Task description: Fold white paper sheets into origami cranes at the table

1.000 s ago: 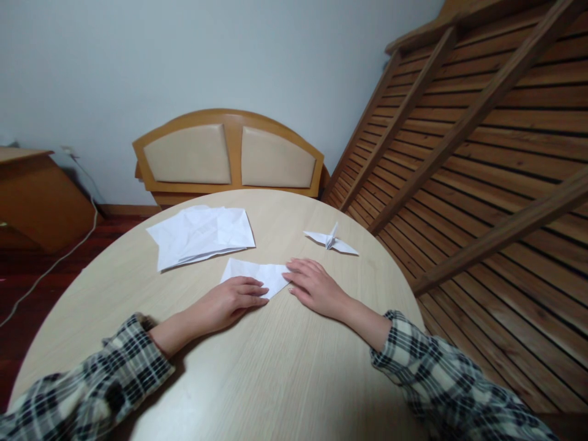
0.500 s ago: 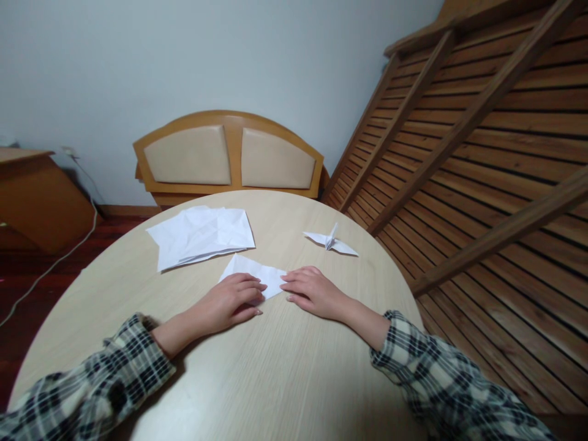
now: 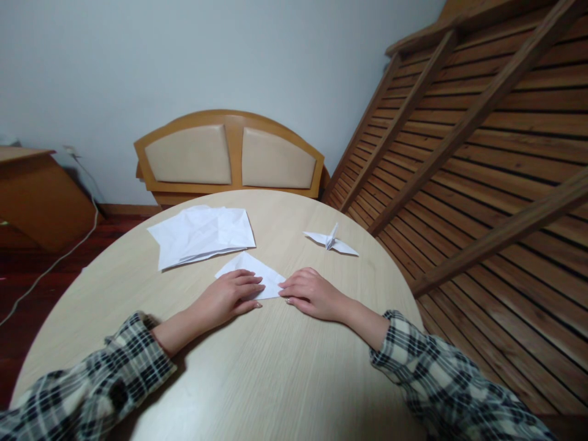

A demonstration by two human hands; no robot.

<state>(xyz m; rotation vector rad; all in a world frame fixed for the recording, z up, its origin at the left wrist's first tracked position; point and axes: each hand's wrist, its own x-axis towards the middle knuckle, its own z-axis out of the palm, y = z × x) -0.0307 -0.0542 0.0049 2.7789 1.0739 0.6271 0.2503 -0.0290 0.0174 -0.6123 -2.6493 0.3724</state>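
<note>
Round table (image 3: 285, 373), padded headboard (image 3: 236, 158), left hand (image 3: 229, 294) on paper (image 3: 270, 280), thumb apart, right hand (image 3: 315, 294) at corner, grip unclear

wall (image 3: 275, 55): dim, bluish
tabletop (image 3: 294, 367): soft glare, lower centre-left
left sleeve (image 3: 133, 355): shadow alongside, lower left
floor (image 3: 22, 269): murky, left edge
folded paper (image 3: 270, 282): bright, soft detail
slats (image 3: 519, 153): wide-angle stretch, right

Your one camera sits on your head, facing forward and down over the round table (image 3: 294, 373), whose near side runs off the bottom of the frame. You see your left hand (image 3: 229, 295) and right hand (image 3: 316, 295) from above and behind, fairly near, below centre. Your wide view reaches past the table to the wall (image 3: 275, 55) at the top and slatted wood (image 3: 459, 190) down the right.
</note>
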